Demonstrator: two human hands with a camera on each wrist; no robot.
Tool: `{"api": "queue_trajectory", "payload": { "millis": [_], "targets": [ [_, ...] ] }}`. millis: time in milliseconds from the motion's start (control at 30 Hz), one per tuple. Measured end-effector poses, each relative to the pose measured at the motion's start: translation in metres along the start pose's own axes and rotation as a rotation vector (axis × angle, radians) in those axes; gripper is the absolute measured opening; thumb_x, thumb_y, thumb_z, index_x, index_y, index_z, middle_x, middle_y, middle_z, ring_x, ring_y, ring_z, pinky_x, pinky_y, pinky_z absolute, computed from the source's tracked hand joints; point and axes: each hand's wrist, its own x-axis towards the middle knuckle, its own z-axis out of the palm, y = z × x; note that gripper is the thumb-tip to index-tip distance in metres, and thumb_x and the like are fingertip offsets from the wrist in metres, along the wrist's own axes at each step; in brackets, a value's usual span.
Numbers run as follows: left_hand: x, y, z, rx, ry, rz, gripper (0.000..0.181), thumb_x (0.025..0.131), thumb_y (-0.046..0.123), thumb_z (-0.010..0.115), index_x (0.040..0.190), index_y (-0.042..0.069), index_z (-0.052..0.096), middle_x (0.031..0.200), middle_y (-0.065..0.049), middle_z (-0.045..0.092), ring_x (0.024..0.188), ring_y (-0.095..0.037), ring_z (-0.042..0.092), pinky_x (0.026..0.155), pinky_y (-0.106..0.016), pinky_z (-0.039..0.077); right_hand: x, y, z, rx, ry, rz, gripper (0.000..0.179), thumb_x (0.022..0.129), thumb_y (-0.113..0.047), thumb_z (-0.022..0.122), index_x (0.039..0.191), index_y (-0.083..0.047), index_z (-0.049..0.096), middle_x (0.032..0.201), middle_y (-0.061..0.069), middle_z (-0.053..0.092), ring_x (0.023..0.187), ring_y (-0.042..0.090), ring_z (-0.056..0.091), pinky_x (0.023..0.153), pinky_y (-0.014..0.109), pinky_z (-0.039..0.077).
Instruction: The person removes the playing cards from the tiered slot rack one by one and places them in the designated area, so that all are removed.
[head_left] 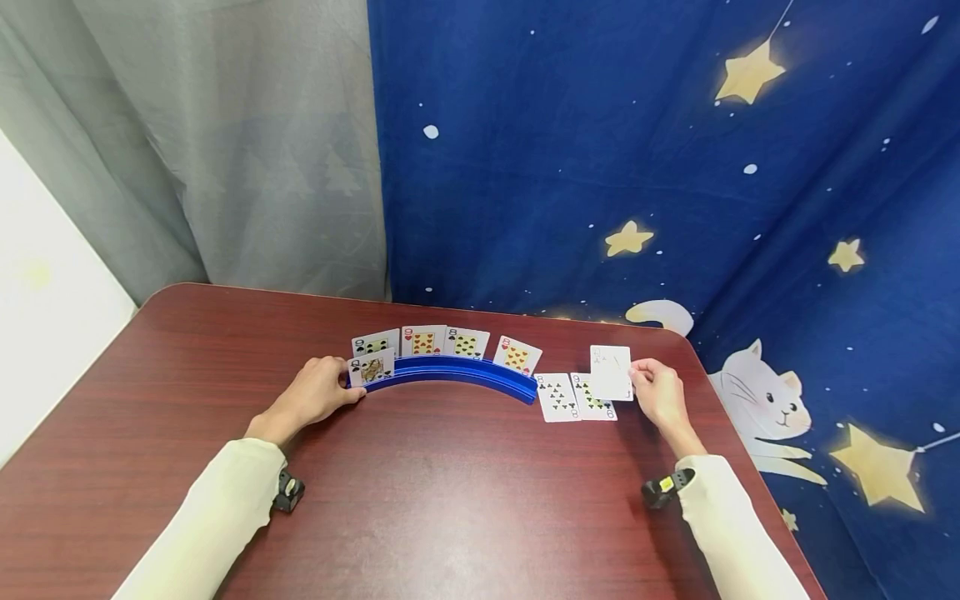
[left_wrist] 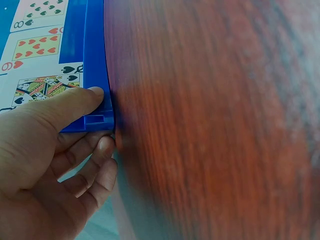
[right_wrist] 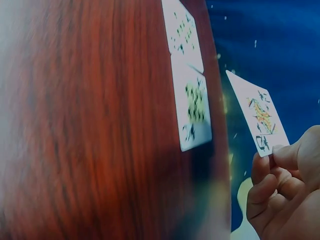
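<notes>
My left hand (head_left: 317,390) grips the left end of a curved blue card holder (head_left: 450,367), its thumb lying on the front edge in the left wrist view. Beside that thumb a queen of spades (left_wrist: 47,87) stands in the front slot. Behind it, black and red number cards, among them a nine of hearts (head_left: 423,341), stand in a row. Out to the right, my right hand (head_left: 660,390) pinches one playing card (right_wrist: 260,112) by its edge. That card bears a black club-like suit and a face figure; glare washes it out in the head view.
Two club cards, one (head_left: 557,397) beside the holder's right end and another (head_left: 592,408) partly covered by the held card, lie face up on the reddish-brown table (head_left: 435,500). A blue star-patterned curtain (head_left: 525,167) hangs behind the table's far edge.
</notes>
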Motion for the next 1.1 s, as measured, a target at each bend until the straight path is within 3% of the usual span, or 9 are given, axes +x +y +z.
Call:
{"api": "queue_trajectory", "payload": {
  "millis": [333,700,1100],
  "targets": [
    [0.001,0.001,0.001,-0.005,-0.010,-0.004,0.032,0.085,0.020,0.076,0.099,-0.008,0.070,0.094,-0.020,0.071,0.077,-0.023,0.065,0.072,-0.041,0.054,0.001,0.032,-0.008,-0.092,-0.027,0.064,0.021,0.096,-0.012,0.059,0.104,0.003,0.071,0.098,0.021,0.073,0.088,0.033,0.063,0.077,0.039,0.043],
    [0.000,0.000,0.000,-0.010,-0.006,-0.008,0.032,0.085,0.020,0.076,0.099,-0.009,0.070,0.094,-0.021,0.070,0.078,-0.023,0.065,0.073,-0.042,0.054,0.000,0.042,-0.013,-0.131,-0.110,0.131,0.023,0.095,-0.013,0.057,0.103,0.005,0.070,0.097,0.022,0.071,0.089,0.036,0.060,0.076,0.042,0.042],
    [-0.001,0.001,-0.001,-0.006,-0.003,-0.003,0.033,0.086,0.020,0.076,0.100,-0.009,0.070,0.094,-0.021,0.070,0.078,-0.024,0.065,0.072,-0.041,0.054,-0.002,0.042,-0.017,-0.216,-0.166,0.125,0.025,0.091,-0.018,0.058,0.098,0.002,0.071,0.097,0.022,0.069,0.091,0.040,0.060,0.078,0.052,0.043]
  ]
}}
